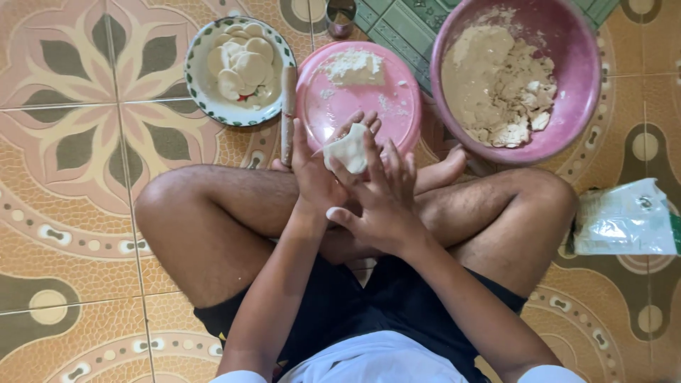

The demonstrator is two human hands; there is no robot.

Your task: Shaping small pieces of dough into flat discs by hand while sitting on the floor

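Dough (348,149) sits pinched between both hands above the crossed legs: left hand (316,174) cups it from beneath, right hand (383,195) presses over it, near the pink plate's (397,106) front edge.

Soft matt dough (349,150), glossy plastic bowl (586,85)

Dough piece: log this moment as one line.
left hand: cradles dough piece | right hand: fingers pressing dough | below: pink plate, floured | nearby: pink bowl

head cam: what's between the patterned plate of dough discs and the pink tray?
A wooden rolling pin lies upright in the picture between the patterned plate and the pink tray, beside both rims, seen in the head view.
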